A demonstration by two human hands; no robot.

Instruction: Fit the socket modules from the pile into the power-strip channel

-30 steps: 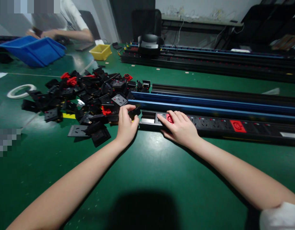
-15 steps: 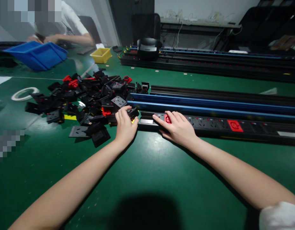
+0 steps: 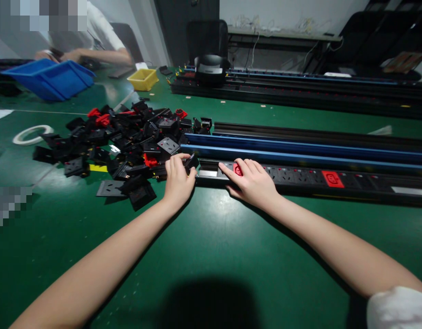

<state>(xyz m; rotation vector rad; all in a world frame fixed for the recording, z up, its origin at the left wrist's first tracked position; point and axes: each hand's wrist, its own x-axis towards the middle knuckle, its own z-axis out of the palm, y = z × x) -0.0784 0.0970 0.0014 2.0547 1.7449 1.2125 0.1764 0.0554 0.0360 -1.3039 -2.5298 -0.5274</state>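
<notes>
My left hand (image 3: 178, 180) is closed on a small black socket module (image 3: 191, 161) at the left end of a long black power strip (image 3: 351, 185). My right hand (image 3: 252, 180) lies on that strip with fingers stretched flat, beside a red socket (image 3: 237, 169) set in it. A second red socket (image 3: 332, 178) sits farther right in the strip. Just left of my left hand lies a heap of loose black and red socket modules (image 3: 128, 137) on the green table.
Blue and black rails (image 3: 300, 151) lie behind the strip, more long strips (image 3: 300, 89) at the back. A blue bin (image 3: 49, 78), a yellow tray (image 3: 142, 78) and a white tape ring (image 3: 30, 134) sit at left. Another person's arm (image 3: 94, 55) rests at the far left.
My left hand has turned the black module a little at the strip's end. My right hand stays on the strip. The view has shifted slightly.
</notes>
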